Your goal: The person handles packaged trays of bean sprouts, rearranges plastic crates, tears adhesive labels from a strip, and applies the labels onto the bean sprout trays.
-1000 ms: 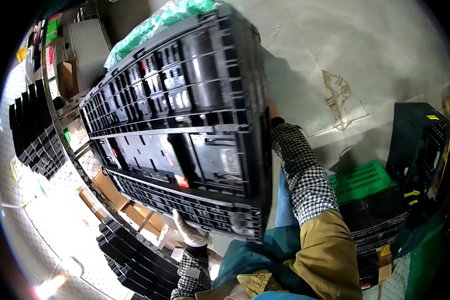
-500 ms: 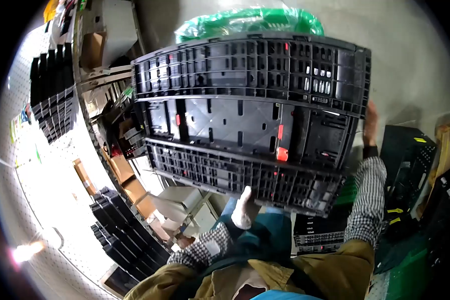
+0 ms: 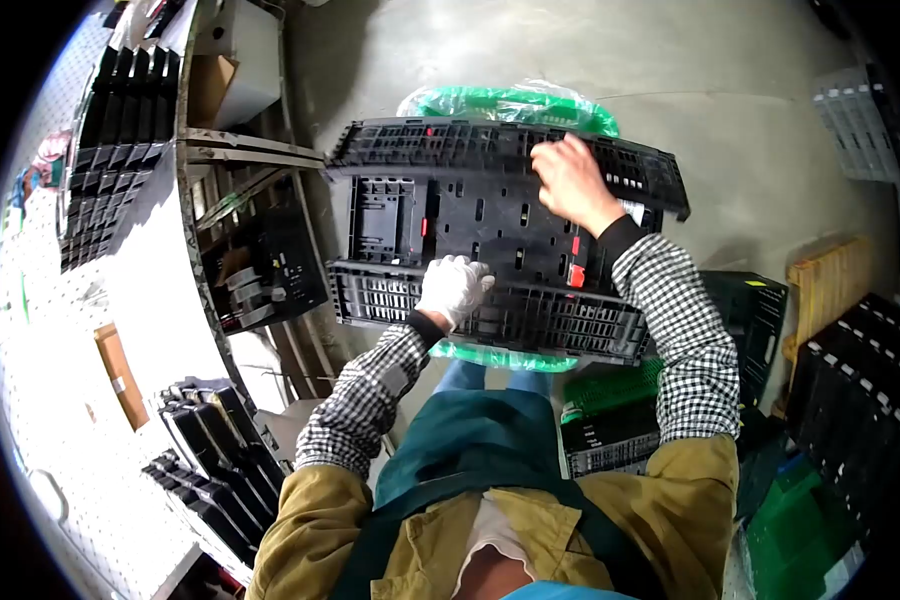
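A black folding crate [image 3: 470,215] with red clips lies before me, its long side walls spread outward from the floor panel. It rests on a green crate [image 3: 570,105] covered in clear plastic film, which sticks out beyond both long sides. My left hand [image 3: 453,290], in a white glove, is closed over the top edge of the near side wall. My bare right hand [image 3: 575,183] is at the far side wall, its fingers curled over the inner edge. The fingertips of both hands are partly hidden.
To my left stands a shelf rack [image 3: 195,220] with cartons and black parts. Folded black crates [image 3: 215,460] lean at the lower left. On the right are more black crates [image 3: 860,390], a wooden pallet [image 3: 825,285] and a green crate [image 3: 805,520].
The black crate has come down and away from me onto the green crate. My right hand has gone from its right end to the far wall; my left hand now grips the near wall.
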Tool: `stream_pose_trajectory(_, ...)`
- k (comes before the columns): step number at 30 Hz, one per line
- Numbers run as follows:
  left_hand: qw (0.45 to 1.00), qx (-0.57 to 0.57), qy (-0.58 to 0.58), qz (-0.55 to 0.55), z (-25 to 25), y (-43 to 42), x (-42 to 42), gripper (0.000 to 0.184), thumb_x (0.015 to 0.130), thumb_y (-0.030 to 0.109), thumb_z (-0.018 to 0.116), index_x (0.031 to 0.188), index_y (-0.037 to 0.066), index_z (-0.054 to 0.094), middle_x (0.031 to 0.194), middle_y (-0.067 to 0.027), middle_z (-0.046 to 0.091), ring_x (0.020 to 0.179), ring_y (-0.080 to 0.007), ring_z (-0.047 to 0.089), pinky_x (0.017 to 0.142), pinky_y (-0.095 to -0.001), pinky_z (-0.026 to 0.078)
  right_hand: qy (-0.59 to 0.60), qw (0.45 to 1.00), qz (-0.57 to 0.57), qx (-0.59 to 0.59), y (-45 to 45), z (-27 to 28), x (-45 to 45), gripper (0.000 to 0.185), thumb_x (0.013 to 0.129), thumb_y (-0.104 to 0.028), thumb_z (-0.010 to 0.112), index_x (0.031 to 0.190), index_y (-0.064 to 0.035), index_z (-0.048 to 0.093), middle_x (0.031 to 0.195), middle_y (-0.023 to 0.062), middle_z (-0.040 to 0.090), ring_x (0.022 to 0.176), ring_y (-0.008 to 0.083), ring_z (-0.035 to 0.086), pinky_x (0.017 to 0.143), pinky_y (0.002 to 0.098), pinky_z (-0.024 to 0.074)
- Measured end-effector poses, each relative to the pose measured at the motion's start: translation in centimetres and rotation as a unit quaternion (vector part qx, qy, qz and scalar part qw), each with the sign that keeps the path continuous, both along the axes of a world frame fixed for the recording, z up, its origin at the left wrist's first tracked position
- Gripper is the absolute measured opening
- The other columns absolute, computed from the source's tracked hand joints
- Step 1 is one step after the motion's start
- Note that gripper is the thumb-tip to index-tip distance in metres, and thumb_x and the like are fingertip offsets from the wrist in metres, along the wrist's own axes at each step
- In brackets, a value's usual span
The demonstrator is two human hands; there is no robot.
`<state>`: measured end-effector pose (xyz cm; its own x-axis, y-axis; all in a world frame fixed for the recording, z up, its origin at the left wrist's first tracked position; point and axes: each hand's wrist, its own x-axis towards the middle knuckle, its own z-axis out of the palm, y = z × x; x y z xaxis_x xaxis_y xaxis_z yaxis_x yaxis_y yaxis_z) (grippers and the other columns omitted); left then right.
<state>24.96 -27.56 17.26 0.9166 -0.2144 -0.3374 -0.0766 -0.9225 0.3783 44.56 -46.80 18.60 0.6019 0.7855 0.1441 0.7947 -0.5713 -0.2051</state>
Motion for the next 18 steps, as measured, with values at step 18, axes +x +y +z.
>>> stream_pose_trajectory(18,0.968,0.036,0.067,0.24,-3.5,8.9,1.9,0.053,0.073,0.044,0.071,0.101,0.003,0.052,0.091,-0.0178,0.065,0.087,-0.0342,0.064,0.075,-0.0419,0.051,0.2,0.841,-0.497,-0.073,-4.3,-2.8,-13.4,0.036,0.087,-0.032,0.048,0.101,0.0016,0.049,0.097,0.0238,0.062,0.087,0.0393,0.062,0.078,0.0485,0.0481)
